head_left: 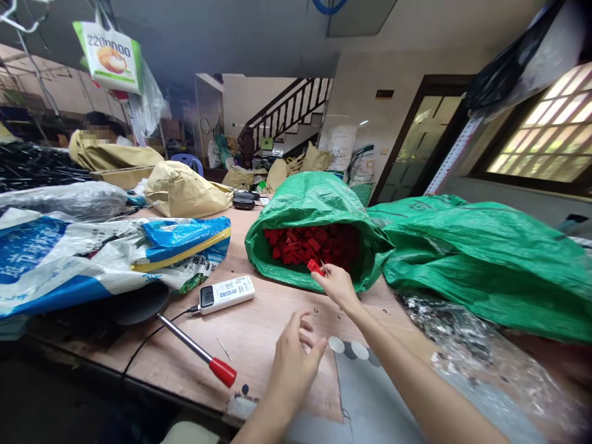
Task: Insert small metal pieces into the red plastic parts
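Small red plastic pieces (300,243) fill the mouth of a green woven bag (314,191) lying on its side on the table. At the bag's lower rim, my right hand (337,285) pinches one red plastic piece (315,267) between thumb and fingers; a thin metal sliver shows at the fingertips. My left hand (298,348) hovers over the table nearer to me, fingers loosely curled and apart, holding nothing visible. Left of it stands a lever with a red handle (222,372), and a thin metal pin (224,349) lies on the wood.
A white power bank (227,295) with a cable lies left of centre. Blue and white sacks (115,246) cover the left side. Another green bag (476,265) and clear plastic wrap (499,370) lie at right. Behind the table's far left, a person (104,129) is partly visible.
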`<state>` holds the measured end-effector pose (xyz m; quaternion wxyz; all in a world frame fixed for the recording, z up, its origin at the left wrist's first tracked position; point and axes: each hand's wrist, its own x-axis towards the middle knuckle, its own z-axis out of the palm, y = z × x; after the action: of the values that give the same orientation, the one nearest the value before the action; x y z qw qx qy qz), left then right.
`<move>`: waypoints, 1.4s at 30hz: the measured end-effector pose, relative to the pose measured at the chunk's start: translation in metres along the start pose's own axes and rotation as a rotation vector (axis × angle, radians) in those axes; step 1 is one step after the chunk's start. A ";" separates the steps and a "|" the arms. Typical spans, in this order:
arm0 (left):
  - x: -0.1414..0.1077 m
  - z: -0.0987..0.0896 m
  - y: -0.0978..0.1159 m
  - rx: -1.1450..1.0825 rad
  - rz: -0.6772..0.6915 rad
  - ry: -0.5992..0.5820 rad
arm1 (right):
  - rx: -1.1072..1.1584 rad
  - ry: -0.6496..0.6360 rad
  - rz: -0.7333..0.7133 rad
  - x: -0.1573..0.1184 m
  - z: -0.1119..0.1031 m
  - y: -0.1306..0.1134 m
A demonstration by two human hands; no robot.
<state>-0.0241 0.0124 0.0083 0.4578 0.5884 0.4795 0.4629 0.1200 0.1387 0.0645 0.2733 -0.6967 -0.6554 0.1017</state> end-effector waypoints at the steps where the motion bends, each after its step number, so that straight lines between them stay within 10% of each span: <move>1: -0.001 0.000 0.000 0.065 0.075 0.048 | 0.043 -0.031 -0.002 -0.019 -0.004 0.002; 7: -0.014 0.015 -0.003 0.278 0.456 0.047 | 0.597 -0.328 0.203 -0.132 -0.025 0.015; 13: -0.025 0.024 0.000 0.195 0.386 -0.091 | 0.798 -0.528 0.129 -0.177 -0.065 0.030; 19: -0.029 0.024 -0.001 0.143 0.105 -0.229 | 0.230 -0.261 0.138 -0.168 -0.124 0.092; 26: -0.032 0.023 0.000 0.292 0.114 -0.280 | -0.268 -0.131 0.438 -0.146 -0.169 0.170; 42: -0.037 0.029 -0.001 0.341 0.065 -0.192 | -0.311 0.025 0.442 -0.139 -0.128 0.188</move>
<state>0.0000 -0.0266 -0.0014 0.3799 0.7139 0.4861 0.3312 0.3288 -0.0256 0.0437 0.1422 -0.8576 -0.4919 0.0483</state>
